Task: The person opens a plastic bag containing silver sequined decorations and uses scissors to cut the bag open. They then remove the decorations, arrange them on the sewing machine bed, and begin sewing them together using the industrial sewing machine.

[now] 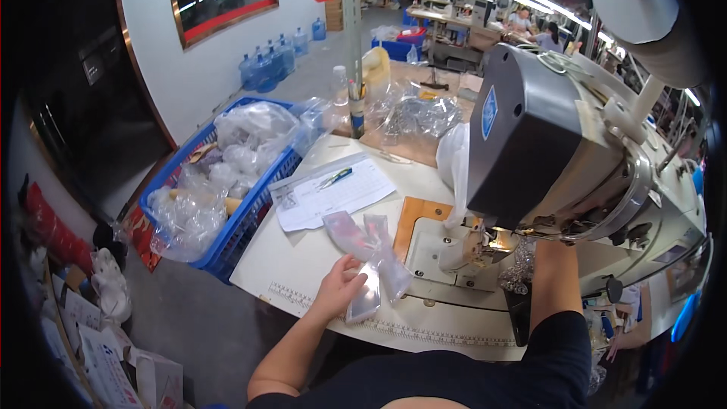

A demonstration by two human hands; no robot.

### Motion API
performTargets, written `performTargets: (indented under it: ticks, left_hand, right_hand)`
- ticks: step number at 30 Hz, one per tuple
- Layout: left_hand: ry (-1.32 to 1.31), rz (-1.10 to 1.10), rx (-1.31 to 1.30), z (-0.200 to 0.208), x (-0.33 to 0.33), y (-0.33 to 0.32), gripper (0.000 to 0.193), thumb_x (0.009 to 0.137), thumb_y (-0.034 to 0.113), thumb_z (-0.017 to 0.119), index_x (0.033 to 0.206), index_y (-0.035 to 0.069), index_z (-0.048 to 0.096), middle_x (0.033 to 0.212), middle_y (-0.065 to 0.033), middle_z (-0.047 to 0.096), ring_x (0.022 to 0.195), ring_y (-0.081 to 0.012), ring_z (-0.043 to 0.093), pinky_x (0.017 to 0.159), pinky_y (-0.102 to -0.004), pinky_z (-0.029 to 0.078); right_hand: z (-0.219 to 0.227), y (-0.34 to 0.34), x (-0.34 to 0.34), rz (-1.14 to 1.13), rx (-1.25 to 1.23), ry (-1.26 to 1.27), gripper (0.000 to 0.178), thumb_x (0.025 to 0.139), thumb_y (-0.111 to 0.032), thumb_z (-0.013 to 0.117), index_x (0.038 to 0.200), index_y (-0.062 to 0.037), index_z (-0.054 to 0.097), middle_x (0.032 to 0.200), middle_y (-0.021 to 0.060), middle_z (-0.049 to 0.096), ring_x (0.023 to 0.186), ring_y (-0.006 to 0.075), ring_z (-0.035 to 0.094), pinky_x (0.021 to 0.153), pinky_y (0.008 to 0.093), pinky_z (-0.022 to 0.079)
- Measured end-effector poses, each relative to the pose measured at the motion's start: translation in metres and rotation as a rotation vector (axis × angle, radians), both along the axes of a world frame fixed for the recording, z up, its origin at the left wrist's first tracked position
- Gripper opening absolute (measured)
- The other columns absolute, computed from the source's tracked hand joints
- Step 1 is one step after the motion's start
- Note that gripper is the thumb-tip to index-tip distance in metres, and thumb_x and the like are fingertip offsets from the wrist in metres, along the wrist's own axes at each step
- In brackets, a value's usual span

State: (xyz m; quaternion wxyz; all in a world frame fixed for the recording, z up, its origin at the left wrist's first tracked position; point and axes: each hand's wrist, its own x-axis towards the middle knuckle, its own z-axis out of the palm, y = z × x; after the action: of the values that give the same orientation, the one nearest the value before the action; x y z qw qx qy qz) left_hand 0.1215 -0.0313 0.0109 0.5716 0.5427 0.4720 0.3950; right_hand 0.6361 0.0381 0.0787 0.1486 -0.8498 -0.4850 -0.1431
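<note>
My left hand (341, 288) is closed on the edge of a clear plastic pouch (365, 299), which lies flat near the front of the white sewing table (303, 273). More clear plastic strips (386, 254) with a pinkish tint lie crossed just beyond my fingers. To their right stands a sewing machine, its dark grey head (522, 136) above a lit needle area (500, 242). My right forearm (556, 280) reaches up behind the machine's head, which hides the fingers. Beside that forearm is a heap of small shiny clear pieces (518, 266).
A blue basket (250, 227) full of clear plastic bags stands left of the table. A paper sheet (333, 189) with a small yellow-green cutter (336, 177) lies behind the strips. Farther back are a bottle (339, 83), crumpled plastic (420, 117) and a metal post (351, 23).
</note>
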Motion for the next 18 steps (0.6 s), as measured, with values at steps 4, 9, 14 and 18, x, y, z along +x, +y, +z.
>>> performTargets:
  ticks: [4,9,14,18]
  left_hand:
    - [0.272,-0.082,0.049,0.012,-0.007,0.010,0.075,0.078,0.032,0.071,0.130,-0.007,0.034,0.122,-0.0249,0.053,0.105,-0.0292,0.059,0.087,-0.0335,0.048]
    - [0.684,-0.259,0.214,0.041,0.011,0.009,0.087,0.067,0.053,0.072,0.123,-0.007,0.044,0.106,-0.0280,0.059,0.102,-0.0360,0.059,0.086,-0.0383,0.047]
    - [0.746,-0.222,0.199,0.032,0.014,0.018,0.084,0.067,0.048,0.071,0.122,-0.009,0.045,0.106,-0.0307,0.059,0.099,-0.0377,0.060,0.086,-0.0398,0.047]
    - [0.738,-0.219,0.238,0.036,0.019,0.017,0.065,0.068,0.039,0.068,0.112,-0.006,0.052,0.101,-0.0261,0.061,0.096,-0.0375,0.060,0.083,-0.0407,0.047]
  right_hand:
    - [0.005,0.018,-0.011,0.037,-0.026,-0.002,0.025,0.075,-0.018,0.063,0.096,-0.0047,0.066,0.093,0.0205,0.065,0.091,0.0371,0.061,0.082,0.0416,0.048]
    - [0.027,-0.006,-0.007,-0.025,-0.090,-0.050,0.024,0.076,-0.019,0.063,0.094,-0.0045,0.067,0.094,0.0209,0.064,0.091,0.0375,0.060,0.083,0.0419,0.047]
    - [0.056,-0.024,-0.039,-0.003,-0.194,-0.091,0.023,0.076,-0.019,0.063,0.093,-0.0043,0.067,0.094,0.0212,0.064,0.091,0.0379,0.060,0.083,0.0422,0.047]
    - [0.035,-0.066,-0.069,0.140,-0.282,-0.057,0.023,0.076,-0.020,0.064,0.092,-0.0042,0.067,0.094,0.0214,0.064,0.091,0.0381,0.060,0.083,0.0424,0.047]
